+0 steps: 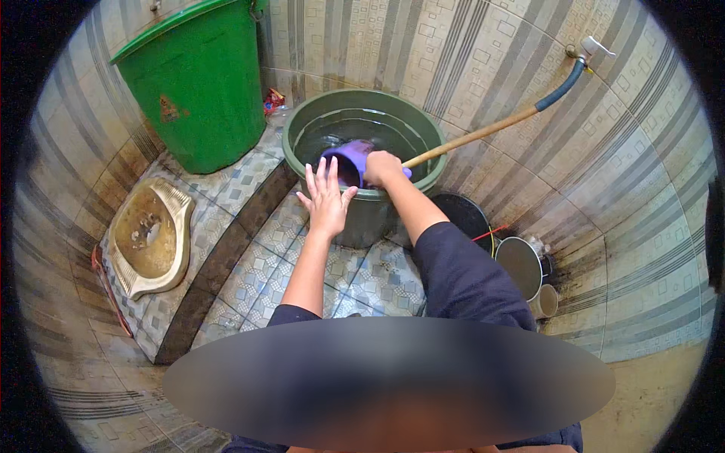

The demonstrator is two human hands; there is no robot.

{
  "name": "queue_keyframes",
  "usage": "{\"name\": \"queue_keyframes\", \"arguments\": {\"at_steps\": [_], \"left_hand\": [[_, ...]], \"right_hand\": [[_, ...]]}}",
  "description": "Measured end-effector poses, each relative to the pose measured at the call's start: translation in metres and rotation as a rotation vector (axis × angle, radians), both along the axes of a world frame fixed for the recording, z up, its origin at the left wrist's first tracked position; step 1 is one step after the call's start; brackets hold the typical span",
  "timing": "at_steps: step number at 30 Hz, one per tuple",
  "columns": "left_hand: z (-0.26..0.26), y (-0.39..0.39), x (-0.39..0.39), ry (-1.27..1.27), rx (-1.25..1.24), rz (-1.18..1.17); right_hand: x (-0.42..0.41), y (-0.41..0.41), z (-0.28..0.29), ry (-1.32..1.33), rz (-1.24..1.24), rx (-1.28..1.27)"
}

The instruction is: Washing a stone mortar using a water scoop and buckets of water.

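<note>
A large dark green plastic tub [294,107] holding water [362,122] stands on the tiled floor before me. My right hand [385,168] is closed around the handle side of a purple plastic dipper [354,152], tilted over the tub's near rim with its dark mouth towards my left hand. My left hand [327,198] is spread, fingers apart, in front of the dipper's mouth and near the rim; whether its fingertips touch the dipper is unclear. A tan hose [481,133] passes behind my right hand into the tub.
Blue tubing [561,88] joins the hose to a wall tap [589,50]. A tall green bin [192,90] stands back left, above a squat toilet [184,243] beyond a raised ledge [226,249]. A black basin [461,212], a bucket [518,266] and a small container [546,301] stand right.
</note>
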State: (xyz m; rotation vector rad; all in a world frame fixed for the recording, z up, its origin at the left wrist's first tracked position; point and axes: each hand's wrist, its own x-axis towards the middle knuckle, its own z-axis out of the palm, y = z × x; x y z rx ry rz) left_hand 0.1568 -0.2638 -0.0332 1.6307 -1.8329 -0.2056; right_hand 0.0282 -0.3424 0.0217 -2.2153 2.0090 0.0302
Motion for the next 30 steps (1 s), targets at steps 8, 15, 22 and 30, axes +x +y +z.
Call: {"name": "queue_keyframes", "arguments": {"at_steps": [8, 15, 22, 30], "left_hand": [[-0.007, 0.007, -0.024, 0.083, -0.044, 0.159], [0.044, 0.079, -0.191, 1.273, 0.466, -0.849], [-0.031, 0.117, -0.287, 1.098, 0.877, -1.144], [-0.14, 0.146, -0.323, 0.746, 1.126, -1.044]], "right_hand": [[-0.097, 0.05, 0.041, -1.248, -0.292, 0.091], [-0.172, 0.19, 0.026, -1.24, -0.472, -0.387], [-0.222, 0.263, -0.085, -1.206, -0.456, -0.838], [-0.26, 0.304, -0.218, -1.341, -0.833, -0.506]]}}
